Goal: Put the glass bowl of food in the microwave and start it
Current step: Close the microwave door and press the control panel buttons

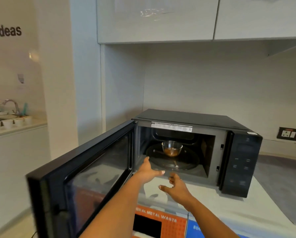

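One black microwave [204, 152] stands on a pale desk [257, 212], its door [85, 179] swung wide open to the left so the cavity faces the camera. Inside, one glass bowl [172, 148] holding a brown food sits upright on the round glass turntable [186, 162], toward the back and a little left of the plate's centre; nothing touches it. Two bare hands reach toward the opening. The left hand [148, 170] is at the lower left edge of the cavity, fingers spread and loose, holding nothing. The right hand [175, 186] hovers just in front of the cavity's lower edge, above the desk, its fingers apart and curled slightly, also empty. Both hands are clear of the bowl. The control panel [241, 162] on the microwave's right side is dark, and its markings are too faint to read. Below the hands, two coloured bin fronts show: one orange [173, 225] lettered "metal waste" and one blue [195, 229] beside it. Far left, a second counter carries four white cups [8, 123] in a row near one tap [12, 103]. One switch plate [289, 133] is on the wall to the right of the microwave, and two cabinet doors [161, 18] hang overhead.
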Motion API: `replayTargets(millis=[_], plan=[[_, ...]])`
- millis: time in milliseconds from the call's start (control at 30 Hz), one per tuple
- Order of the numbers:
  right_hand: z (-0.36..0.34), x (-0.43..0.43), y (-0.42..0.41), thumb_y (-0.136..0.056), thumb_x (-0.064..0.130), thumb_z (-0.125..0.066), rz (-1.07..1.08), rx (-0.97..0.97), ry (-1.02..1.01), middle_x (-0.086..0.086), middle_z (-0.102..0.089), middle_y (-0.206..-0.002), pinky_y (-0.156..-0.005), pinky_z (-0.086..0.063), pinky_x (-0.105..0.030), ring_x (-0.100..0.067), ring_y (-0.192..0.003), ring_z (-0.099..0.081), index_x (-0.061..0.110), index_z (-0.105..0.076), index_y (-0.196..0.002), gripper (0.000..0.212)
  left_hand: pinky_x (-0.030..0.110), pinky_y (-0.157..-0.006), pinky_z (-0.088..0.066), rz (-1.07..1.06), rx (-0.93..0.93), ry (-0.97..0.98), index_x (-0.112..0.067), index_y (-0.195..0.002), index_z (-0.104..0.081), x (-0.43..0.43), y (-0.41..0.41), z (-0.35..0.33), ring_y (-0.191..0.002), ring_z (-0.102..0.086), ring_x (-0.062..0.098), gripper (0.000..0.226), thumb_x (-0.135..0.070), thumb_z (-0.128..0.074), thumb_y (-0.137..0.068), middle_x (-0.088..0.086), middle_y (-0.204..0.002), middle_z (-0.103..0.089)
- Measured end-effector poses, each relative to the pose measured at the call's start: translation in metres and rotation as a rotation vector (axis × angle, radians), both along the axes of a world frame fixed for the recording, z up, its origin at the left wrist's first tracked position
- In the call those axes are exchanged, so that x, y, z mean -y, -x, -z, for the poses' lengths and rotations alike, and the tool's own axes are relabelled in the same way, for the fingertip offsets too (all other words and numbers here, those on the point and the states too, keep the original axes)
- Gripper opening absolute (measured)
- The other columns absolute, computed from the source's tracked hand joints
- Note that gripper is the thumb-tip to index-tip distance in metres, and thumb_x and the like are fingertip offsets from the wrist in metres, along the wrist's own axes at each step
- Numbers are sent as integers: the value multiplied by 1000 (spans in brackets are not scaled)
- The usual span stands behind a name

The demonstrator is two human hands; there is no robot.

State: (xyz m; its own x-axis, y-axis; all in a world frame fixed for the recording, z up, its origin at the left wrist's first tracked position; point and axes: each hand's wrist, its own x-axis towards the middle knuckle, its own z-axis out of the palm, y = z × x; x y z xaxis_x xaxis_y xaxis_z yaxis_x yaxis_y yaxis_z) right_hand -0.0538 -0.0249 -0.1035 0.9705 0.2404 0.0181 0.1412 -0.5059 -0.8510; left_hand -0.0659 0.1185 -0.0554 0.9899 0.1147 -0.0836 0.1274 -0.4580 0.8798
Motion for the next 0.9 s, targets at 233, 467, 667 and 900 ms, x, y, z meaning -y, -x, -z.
replayTargets(millis=[233,467,667,900], plan=[[10,-46,89,-78,31,-70,-138,-1,12,-10,-38,-144,-102,-38,-32,-23,-130,-40,12,-25,-139,78,38,-111,-29,34,54,-121,-17,-148,-4,-16,72,-10,-140,-26,28,99,-32,-72,-78,9,-155,-22],[4,-94,158,-81,23,-68,-354,52,-37,1,-52,-127,-91,-43,-16,-23,-126,-44,20,-41,-122,49,45,-113,-24,41,325,-973,-10,-143,-25,-41,136,-42,-137,-32,30,78,-34,-66,-81,12,-148,-36],[8,-124,200,-80,25,-69,-461,84,-16,-3,-45,-141,-108,-35,-32,-18,-130,-41,13,-38,-135,65,46,-117,-11,-50,429,-1283,-8,-137,-39,-55,167,-69,-145,-12,28,61,-38,-57,-87,14,-152,-29],[6,-136,216,-79,22,-69,-486,106,-49,0,-52,-133,-98,-36,-24,-17,-125,-45,16,-42,-130,59,49,-117,-7,-280,279,-1386,-4,-144,-21,-65,185,-80,-145,-9,33,78,-47,-53,-87,19,-155,-18]])
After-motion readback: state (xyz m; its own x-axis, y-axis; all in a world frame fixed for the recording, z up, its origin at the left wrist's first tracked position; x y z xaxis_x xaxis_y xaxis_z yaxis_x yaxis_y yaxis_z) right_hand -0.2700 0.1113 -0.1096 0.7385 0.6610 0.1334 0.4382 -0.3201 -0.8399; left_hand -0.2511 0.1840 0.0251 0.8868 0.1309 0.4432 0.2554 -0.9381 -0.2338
